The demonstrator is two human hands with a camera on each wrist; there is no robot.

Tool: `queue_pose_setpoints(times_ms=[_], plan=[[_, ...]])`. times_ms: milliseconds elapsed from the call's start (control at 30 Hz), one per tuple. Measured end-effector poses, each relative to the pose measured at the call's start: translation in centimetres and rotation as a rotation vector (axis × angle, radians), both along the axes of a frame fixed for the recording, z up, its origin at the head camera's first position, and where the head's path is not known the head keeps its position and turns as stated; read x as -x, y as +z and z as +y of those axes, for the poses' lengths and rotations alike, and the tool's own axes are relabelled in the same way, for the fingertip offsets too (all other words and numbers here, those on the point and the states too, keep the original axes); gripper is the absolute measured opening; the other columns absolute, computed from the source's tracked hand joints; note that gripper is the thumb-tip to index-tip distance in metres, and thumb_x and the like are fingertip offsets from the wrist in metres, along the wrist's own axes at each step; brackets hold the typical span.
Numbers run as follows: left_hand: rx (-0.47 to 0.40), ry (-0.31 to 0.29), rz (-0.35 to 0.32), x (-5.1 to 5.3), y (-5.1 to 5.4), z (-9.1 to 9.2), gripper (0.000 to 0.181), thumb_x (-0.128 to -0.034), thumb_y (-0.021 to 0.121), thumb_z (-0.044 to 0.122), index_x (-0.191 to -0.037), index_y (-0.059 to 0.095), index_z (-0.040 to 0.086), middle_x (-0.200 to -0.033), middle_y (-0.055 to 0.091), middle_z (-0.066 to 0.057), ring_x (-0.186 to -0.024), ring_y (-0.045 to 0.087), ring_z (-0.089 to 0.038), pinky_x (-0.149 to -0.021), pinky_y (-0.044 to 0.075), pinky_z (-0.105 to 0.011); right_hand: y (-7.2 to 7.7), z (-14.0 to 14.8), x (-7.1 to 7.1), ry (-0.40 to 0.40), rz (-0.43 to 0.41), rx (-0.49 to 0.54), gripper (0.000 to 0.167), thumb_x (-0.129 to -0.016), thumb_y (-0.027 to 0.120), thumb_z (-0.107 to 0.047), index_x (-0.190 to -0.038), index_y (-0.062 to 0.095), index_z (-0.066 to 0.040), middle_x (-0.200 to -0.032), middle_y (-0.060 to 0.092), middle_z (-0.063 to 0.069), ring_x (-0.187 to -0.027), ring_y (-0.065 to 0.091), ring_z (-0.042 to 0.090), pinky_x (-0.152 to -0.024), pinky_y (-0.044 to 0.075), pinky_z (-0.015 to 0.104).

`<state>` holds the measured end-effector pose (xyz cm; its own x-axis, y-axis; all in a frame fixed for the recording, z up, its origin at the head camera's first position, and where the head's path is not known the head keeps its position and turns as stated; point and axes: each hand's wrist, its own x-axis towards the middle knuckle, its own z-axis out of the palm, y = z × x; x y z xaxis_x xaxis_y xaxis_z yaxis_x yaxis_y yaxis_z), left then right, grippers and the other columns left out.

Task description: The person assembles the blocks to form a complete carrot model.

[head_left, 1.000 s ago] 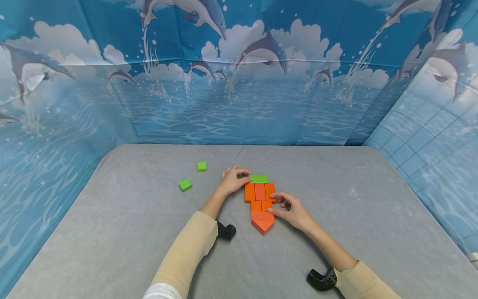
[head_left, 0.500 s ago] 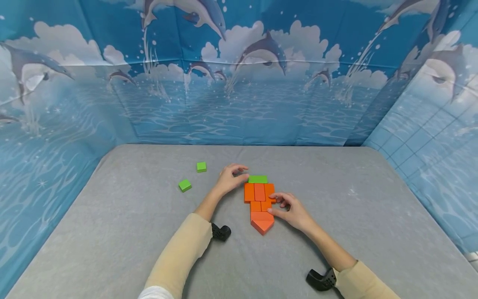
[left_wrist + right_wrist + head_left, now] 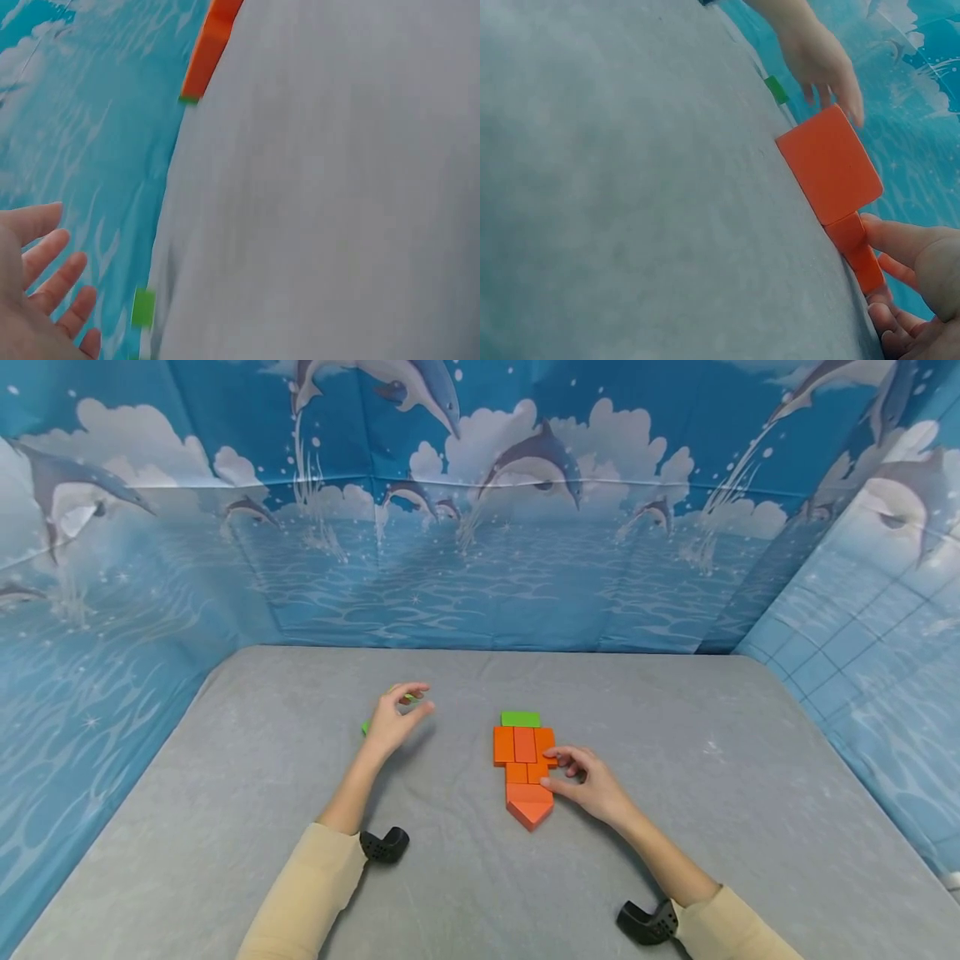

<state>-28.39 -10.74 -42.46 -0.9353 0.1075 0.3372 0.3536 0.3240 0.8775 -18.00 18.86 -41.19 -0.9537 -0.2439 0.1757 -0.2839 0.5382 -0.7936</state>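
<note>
My left hand point(image 3: 393, 718) is above the table with its fingers loosely bent, nothing held. Behind it two small green blocks, a farther one point(image 3: 409, 698) and a nearer one point(image 3: 365, 727), are mostly hidden. In the left wrist view, a green block point(image 3: 143, 307) lies beyond the fingers. My right hand point(image 3: 588, 781) rests against the right side of a flat group of orange blocks point(image 3: 524, 745), thumb and fingertips touching its edge. A pointed orange block point(image 3: 529, 806) forms the near end; a green rectangular block point(image 3: 521, 719) lies across the far end.
A grey cloth covers the table point(image 3: 712, 793). Blue curtains with dolphins point(image 3: 480, 585) rise along its back and sides. Black wrist mounts, one on the left point(image 3: 385, 845) and one on the right point(image 3: 647, 922), jut out from the sleeves.
My left hand has let go of the green rectangular block and moved left, over the small green blocks. The right hand has stayed against the orange blocks.
</note>
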Motion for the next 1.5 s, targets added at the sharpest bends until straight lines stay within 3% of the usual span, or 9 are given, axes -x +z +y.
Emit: queue_pose_setpoints(times_ms=[233, 533, 767, 933, 1300, 1500], plan=[[0.151, 0.092, -0.034, -0.7, -0.5, -5.0, 0.033, -0.0818, 0.068, 0.009, -0.112, 0.06, -0.003, -0.105, 0.057, -0.023, -0.096, 0.049, -0.035, -0.086, 0.037, -0.045, 0.1, 0.0, 0.0, 0.001, -0.01, 0.008, 0.034, -0.079, 0.069, -0.003, -0.109, 0.058, 0.007, -0.095, 0.051, 0.02, -0.082, 0.046, 0.032, -0.073, 0.04, 0.039], [0.251, 0.004, -0.062, -1.0, -2.1, -8.9, 0.032, -0.0853, 0.063, 0.007, -0.116, 0.06, -0.001, -0.111, 0.056, -0.02, -0.101, 0.048, -0.033, -0.09, 0.033, -0.048, 0.0, -0.1, 0.1, -0.003, -0.031, -0.005, 0.035, -0.079, 0.069, -0.002, -0.111, 0.057, 0.007, -0.097, 0.051, 0.022, -0.084, 0.046, 0.033, -0.075, 0.04, 0.041], [0.383, -0.04, -0.109, -1.1, -2.5, -9.4, 0.037, -0.0882, 0.061, 0.019, -0.123, 0.057, 0.006, -0.122, 0.053, -0.016, -0.113, 0.039, -0.033, -0.094, 0.016, -0.056, -0.1, 0.0, 0.1, 0.0, -0.024, 0.005, 0.035, -0.079, 0.069, -0.002, -0.111, 0.057, 0.007, -0.097, 0.051, 0.022, -0.084, 0.046, 0.033, -0.074, 0.04, 0.04], [0.422, -0.059, -0.126, -1.1, -2.4, -9.3, 0.039, -0.0888, 0.06, 0.024, -0.123, 0.056, 0.006, -0.124, 0.05, -0.017, -0.119, 0.033, -0.038, -0.094, 0.012, -0.058, -0.2, 0.1, 0.1, -0.002, -0.029, 0.011, 0.035, -0.079, 0.068, -0.002, -0.111, 0.057, 0.007, -0.097, 0.05, 0.022, -0.084, 0.046, 0.032, -0.074, 0.039, 0.038], [0.415, -0.01, -0.11, -1.0, -2.7, -9.2, 0.04, -0.0824, 0.067, 0.033, -0.113, 0.061, 0.008, -0.113, 0.056, -0.011, -0.104, 0.043, -0.027, -0.091, 0.018, -0.052, -0.3, 0.1, 0.2, -0.004, -0.033, 0.011, 0.035, -0.08, 0.068, -0.003, -0.111, 0.057, 0.007, -0.098, 0.051, 0.022, -0.085, 0.046, 0.033, -0.074, 0.04, 0.038], [0.38, -0.043, -0.106, -1.0, -2.6, -9.6, 0.038, -0.0817, 0.069, 0.021, -0.115, 0.061, 0.005, -0.119, 0.054, -0.015, -0.11, 0.042, -0.032, -0.096, 0.016, -0.054, -0.3, 0.1, 0.2, 0.004, -0.028, 0.014, 0.035, -0.079, 0.068, -0.003, -0.111, 0.057, 0.007, -0.098, 0.051, 0.022, -0.085, 0.046, 0.033, -0.075, 0.04, 0.039]])
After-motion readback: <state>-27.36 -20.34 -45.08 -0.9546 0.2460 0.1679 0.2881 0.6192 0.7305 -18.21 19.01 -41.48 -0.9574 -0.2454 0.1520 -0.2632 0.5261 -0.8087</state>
